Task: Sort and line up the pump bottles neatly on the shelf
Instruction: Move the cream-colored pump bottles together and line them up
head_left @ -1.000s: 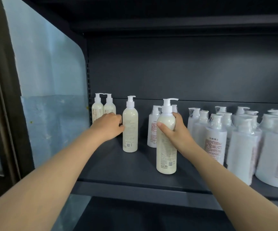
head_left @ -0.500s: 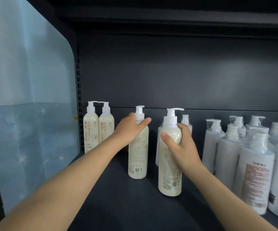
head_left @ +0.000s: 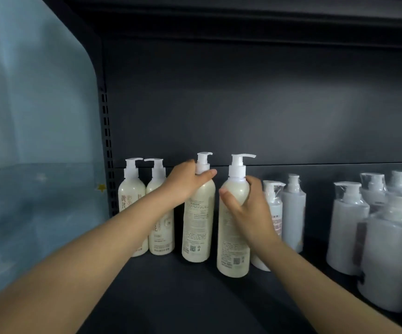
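Gripping two cream-filled pump bottles, both hands.

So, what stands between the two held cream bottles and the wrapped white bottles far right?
In the head view: two smaller wrapped white bottles, then bare dark shelf.

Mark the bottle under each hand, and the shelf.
left-hand bottle (head_left: 198,227): head view, back label.
right-hand bottle (head_left: 231,247): head view, lower body.
shelf (head_left: 176,292): head view, bare dark deck in front of bottles.

A pale blue sheet covered the unit's left side, and a small yellow star sat beside the perforated upright.
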Available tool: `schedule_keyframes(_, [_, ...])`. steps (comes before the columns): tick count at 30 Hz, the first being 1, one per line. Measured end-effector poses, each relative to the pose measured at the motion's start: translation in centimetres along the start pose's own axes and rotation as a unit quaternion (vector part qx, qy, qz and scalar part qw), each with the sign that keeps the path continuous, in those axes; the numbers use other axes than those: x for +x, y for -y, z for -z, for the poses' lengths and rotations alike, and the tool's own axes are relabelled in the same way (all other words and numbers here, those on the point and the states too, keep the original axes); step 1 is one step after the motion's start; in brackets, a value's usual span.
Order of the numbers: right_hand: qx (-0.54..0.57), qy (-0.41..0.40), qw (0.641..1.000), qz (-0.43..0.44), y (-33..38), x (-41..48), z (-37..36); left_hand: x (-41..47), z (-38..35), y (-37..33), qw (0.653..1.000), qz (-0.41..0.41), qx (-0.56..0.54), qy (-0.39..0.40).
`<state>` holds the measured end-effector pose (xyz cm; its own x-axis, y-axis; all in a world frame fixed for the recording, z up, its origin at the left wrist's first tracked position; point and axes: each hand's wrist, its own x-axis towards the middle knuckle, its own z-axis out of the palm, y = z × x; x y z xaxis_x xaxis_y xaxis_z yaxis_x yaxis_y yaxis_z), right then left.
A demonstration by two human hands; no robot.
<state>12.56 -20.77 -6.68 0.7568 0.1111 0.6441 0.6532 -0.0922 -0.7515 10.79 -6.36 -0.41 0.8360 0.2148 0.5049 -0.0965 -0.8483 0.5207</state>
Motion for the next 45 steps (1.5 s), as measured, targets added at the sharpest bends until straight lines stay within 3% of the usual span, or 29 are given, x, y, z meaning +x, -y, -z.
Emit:
schedule_keyframes(5, [0.000, -0.031, 0.999, -0.042, -2.2, 1.8, -3.0, 2.3, 0.2, 1.0, 0.999, 0.020, -0.002, 0.027])
schedule_keyframes(8, [0.000, -0.020, 0.998, -0.059, -3.5, 2.9, -3.8, 2.9, 0.1, 1.8, 0.998, 0.028, -0.026, 0.054])
schedule_keyframes(14, [-0.005, 0.002, 0.998, -0.062, -5.2, 4.0, -4.4, 4.0, 1.0, 2.5, 0.995, 0.037, 0.030, 0.091])
schedule_keyframes(19, [-0.004, 0.026, 0.999, -0.045, -5.3, 3.8, -4.0, 4.0, 0.9, 2.2, 0.994, 0.072, 0.068, 0.053])
schedule_keyframes(25, [0.017, 0.103, 0.993, -0.063, -5.0, 4.7, -3.2, 4.2, 0.0, 2.1, 0.994, 0.053, 0.076, -0.052])
schedule_keyframes(33, [-0.088, 0.161, 0.977, -0.109, -3.6, 7.7, -2.0, 4.4, 1.0, 3.1, 0.999, 0.016, 0.027, -0.002])
schedule_keyframes(41, [-0.060, 0.206, 0.965, -0.154, -3.6, 8.4, -0.9, 4.4, 1.4, 3.7, 0.995, 0.017, -0.075, 0.071])
schedule_keyframes(45, [-0.021, 0.280, 0.946, -0.162, -3.5, 8.6, 0.4, 4.0, 1.1, 3.4, 0.999, 0.007, 0.023, 0.040])
